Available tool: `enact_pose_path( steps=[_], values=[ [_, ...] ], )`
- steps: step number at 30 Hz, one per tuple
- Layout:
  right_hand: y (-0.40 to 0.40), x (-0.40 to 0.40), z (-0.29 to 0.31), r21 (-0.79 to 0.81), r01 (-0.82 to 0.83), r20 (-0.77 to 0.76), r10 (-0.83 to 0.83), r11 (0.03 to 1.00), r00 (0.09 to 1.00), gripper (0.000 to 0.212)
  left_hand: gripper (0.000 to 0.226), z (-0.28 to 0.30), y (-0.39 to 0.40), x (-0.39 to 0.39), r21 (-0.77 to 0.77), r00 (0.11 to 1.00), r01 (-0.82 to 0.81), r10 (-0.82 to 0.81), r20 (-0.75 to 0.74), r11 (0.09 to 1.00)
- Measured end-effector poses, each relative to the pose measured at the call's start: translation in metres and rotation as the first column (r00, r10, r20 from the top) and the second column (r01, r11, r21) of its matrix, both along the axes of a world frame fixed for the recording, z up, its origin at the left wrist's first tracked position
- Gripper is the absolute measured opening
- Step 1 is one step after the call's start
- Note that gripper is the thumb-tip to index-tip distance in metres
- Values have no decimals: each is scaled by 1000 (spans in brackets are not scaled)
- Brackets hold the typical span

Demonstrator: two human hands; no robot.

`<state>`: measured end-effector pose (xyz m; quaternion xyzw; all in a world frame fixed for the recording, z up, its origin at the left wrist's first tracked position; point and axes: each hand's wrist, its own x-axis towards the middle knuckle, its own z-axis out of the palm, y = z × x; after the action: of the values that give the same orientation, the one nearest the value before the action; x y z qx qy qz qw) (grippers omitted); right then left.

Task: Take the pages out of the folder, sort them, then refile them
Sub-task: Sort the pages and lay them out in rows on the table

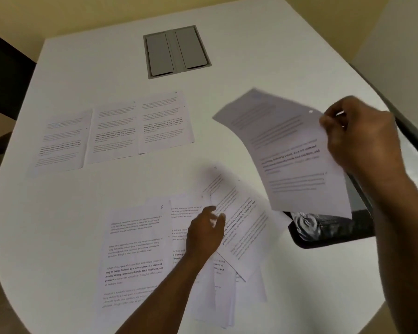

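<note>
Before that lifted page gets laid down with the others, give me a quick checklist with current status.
1. Right hand grips the lifted page by its edge: ok.
2. Only one sheet is lifted: cannot tell, blurred.
3. Page number on it is readable: not ok, motion blur.
4. Far row of three pages lies tidy, with bare table to its right: ok.
5. Left hand rests on the loose pile: ok.
6. Near page marked 6 lies flat: ok.
</note>
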<state>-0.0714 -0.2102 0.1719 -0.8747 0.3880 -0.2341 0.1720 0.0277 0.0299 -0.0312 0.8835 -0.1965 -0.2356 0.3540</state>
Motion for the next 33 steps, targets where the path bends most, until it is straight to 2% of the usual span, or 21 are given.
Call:
enact_pose_path(
  steps=[3, 6, 8, 12, 17, 20, 24, 33],
  values=[
    [-28, 27, 4, 148, 46, 64, -55, 988, 996, 16, 44, 24, -29, 32, -204, 991, -34, 6, -137, 978],
    [-59, 58, -18, 373, 46, 163, -114, 927, 980, 9, 44, 43, -58, 67, -383, 919, -225, 65, -388, 896],
    [-78, 80, -38, 495, 23, 209, -144, 869, 967, 8, 43, 53, -75, 92, -434, 896, -301, 96, -433, 849],
    [-100, 123, -72, 641, -59, 249, -134, 765, 959, 19, 46, 58, -99, 137, -440, 946, -280, 167, -278, 853],
    [-130, 178, -121, 739, -57, 215, -155, 672, 964, 19, 33, 36, -129, 184, -424, 957, -273, 198, -214, 864],
    [-150, 216, -151, 744, -34, 203, -176, 667, 963, 19, 22, 14, -150, 214, -329, 970, -241, 226, -84, 913],
    [-174, 261, -183, 719, -6, 166, -163, 695, 973, 22, 29, -11, -178, 253, -172, 979, -155, 175, 107, 973],
    [-202, 332, -239, 637, -6, 88, -65, 770, 994, 16, 35, -65, -208, 313, 34, 953, -67, 54, 300, 997]
  ],
)
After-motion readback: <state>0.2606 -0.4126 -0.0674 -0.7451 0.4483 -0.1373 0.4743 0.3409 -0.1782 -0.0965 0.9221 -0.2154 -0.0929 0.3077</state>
